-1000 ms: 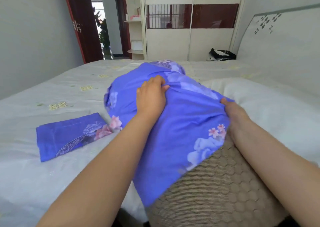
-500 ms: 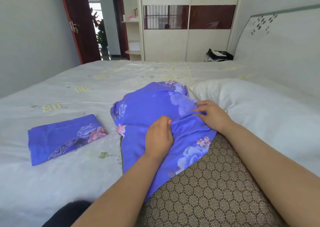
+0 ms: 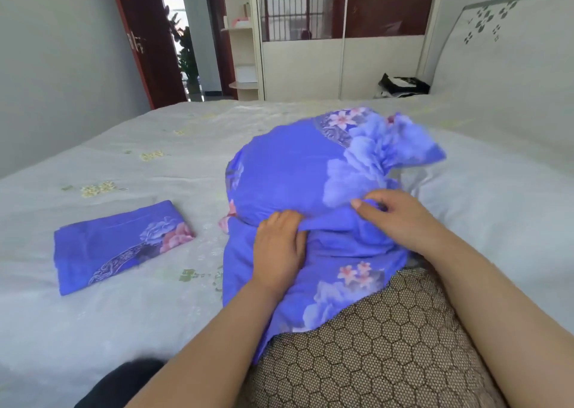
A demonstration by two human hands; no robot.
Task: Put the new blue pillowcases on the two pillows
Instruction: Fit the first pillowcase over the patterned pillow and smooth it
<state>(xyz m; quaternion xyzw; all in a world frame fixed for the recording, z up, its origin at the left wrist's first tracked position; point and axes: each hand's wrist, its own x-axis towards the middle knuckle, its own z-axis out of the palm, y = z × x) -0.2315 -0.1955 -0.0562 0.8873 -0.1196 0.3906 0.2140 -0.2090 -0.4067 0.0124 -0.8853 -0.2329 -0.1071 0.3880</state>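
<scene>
1. I see the pillow [image 3: 382,358], brown with a honeycomb weave, lying on the bed [image 3: 130,308] nearest the camera; its far end is inside the blue pillowcase [image 3: 289,171], its near end bare.
2. The blue pillowcase bulges round over the covered end; its open edge lies bunched in a fold across the pillow, between my two hands; its far corner is blurred, flowers showing on it.
3. My left hand [image 3: 278,249] rests knuckles up on the fold; fingers curled, close together, gripping the bunched cloth at its left end; thumb hidden, I cannot tell where it lies.
4. My right hand [image 3: 397,218] sits at the right end of the same fold; thumb and fingers curled in, pinching the cloth; fingertips partly buried in the fabric.
5. The folded pillowcase [image 3: 118,246], same blue with a pink flower, lies flat on the bed to the left, well apart from the pillow; untouched.
6. A white pillow [image 3: 497,208] lies uncovered to the right, just beside the blue bulge, against the headboard [image 3: 509,50].
7. Beyond the bed: a wardrobe [image 3: 341,50]; a red-brown door [image 3: 146,34] standing open.
</scene>
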